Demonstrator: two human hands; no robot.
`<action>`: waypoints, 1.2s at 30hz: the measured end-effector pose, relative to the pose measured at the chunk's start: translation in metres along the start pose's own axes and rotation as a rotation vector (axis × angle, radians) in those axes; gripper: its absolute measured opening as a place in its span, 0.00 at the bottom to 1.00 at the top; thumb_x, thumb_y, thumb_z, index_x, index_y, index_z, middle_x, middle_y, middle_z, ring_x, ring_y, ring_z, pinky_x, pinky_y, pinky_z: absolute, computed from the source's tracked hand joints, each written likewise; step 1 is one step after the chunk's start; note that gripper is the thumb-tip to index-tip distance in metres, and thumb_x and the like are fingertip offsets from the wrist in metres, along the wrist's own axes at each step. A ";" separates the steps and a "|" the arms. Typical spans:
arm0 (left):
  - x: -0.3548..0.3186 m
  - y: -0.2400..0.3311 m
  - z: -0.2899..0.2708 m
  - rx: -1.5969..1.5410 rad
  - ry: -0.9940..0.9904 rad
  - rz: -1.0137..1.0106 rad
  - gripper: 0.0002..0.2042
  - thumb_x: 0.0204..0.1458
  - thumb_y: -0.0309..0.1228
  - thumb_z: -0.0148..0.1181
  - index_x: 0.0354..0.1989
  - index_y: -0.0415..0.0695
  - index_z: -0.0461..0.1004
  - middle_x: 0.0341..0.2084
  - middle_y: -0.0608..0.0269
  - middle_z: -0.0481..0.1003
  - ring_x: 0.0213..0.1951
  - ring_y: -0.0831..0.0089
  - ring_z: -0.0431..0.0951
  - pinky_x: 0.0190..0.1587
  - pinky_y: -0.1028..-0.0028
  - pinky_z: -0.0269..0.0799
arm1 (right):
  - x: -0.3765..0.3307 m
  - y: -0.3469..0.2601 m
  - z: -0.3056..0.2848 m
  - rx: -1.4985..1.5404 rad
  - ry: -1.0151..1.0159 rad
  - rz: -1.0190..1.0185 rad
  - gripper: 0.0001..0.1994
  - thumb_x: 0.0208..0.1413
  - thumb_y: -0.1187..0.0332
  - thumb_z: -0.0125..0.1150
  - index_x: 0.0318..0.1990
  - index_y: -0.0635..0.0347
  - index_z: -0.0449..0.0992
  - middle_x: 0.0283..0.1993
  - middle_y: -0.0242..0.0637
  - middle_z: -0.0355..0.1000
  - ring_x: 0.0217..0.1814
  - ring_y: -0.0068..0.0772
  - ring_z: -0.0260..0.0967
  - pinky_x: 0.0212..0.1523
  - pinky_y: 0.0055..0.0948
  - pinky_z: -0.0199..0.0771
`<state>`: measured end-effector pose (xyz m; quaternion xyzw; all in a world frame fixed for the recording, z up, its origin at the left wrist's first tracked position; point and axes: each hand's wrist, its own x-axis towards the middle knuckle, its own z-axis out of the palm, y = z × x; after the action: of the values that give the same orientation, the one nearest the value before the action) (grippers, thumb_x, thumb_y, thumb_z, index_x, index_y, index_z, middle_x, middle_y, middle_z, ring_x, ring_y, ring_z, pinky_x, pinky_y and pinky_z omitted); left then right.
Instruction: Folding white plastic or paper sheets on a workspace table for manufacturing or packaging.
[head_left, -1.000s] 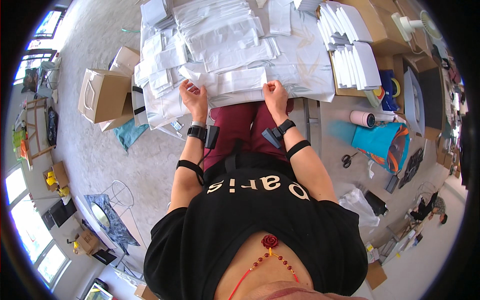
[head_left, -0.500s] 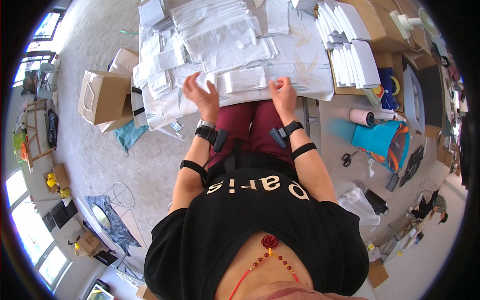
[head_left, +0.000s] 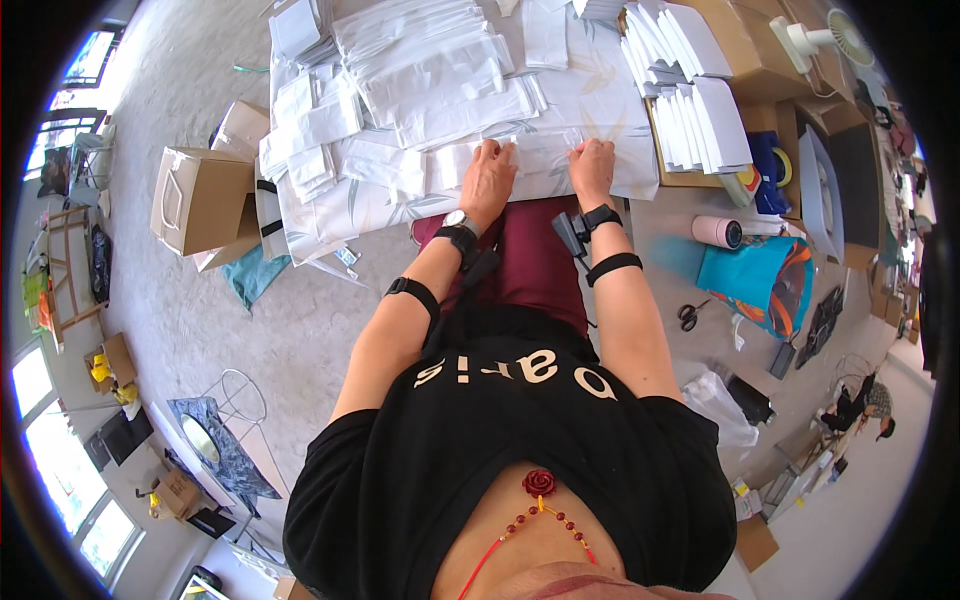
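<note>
A thin clear plastic bag (head_left: 543, 152) lies flat along the near edge of the table. The fingers of my left hand (head_left: 488, 183) are closed at its left end. At the other end, my right hand (head_left: 593, 168) pinches it between thumb and fingers. Just left of my left hand rests a white packet in clear film (head_left: 385, 168). Beyond my hands spreads a large overlapping pile of clear plastic bags (head_left: 425, 60), with smaller bundles of packets (head_left: 318, 112) at its left.
On the right, white folded cards (head_left: 700, 125) stand in rows in a cardboard box beside tape rolls (head_left: 770, 172). Farther off is a white fan (head_left: 850, 38). A pink cup (head_left: 716, 231), a blue bag (head_left: 745, 280) and scissors (head_left: 690, 315) are right of me. Cardboard boxes (head_left: 195, 200) stand left.
My left hand has moved right and forward, from open in the air to closed at the bag. My right hand has shifted slightly right and forward. A white packet now lies farther left.
</note>
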<state>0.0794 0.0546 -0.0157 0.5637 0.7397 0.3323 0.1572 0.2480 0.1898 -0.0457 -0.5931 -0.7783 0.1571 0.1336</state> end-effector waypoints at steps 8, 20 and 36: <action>-0.001 -0.005 0.002 0.021 0.000 0.021 0.24 0.55 0.27 0.67 0.61 0.43 0.73 0.48 0.49 0.71 0.53 0.49 0.74 0.56 0.57 0.73 | 0.001 0.011 0.011 0.077 0.089 -0.132 0.09 0.54 0.72 0.68 0.41 0.64 0.78 0.44 0.53 0.73 0.50 0.57 0.72 0.52 0.48 0.74; 0.004 -0.006 0.002 0.011 -0.029 -0.007 0.24 0.54 0.28 0.68 0.61 0.46 0.74 0.49 0.49 0.71 0.53 0.48 0.74 0.57 0.57 0.73 | 0.023 0.020 -0.009 0.241 -0.189 0.123 0.11 0.48 0.64 0.68 0.37 0.57 0.82 0.33 0.41 0.81 0.46 0.47 0.80 0.46 0.42 0.79; 0.002 -0.007 0.001 0.007 -0.021 -0.023 0.25 0.53 0.27 0.68 0.62 0.47 0.74 0.49 0.50 0.72 0.53 0.49 0.74 0.56 0.58 0.74 | 0.017 0.004 0.000 -0.074 0.025 0.019 0.10 0.55 0.63 0.70 0.38 0.59 0.80 0.47 0.45 0.76 0.51 0.50 0.76 0.50 0.45 0.77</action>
<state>0.0743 0.0558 -0.0206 0.5590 0.7456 0.3219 0.1671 0.2467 0.2070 -0.0472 -0.6068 -0.7763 0.1220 0.1195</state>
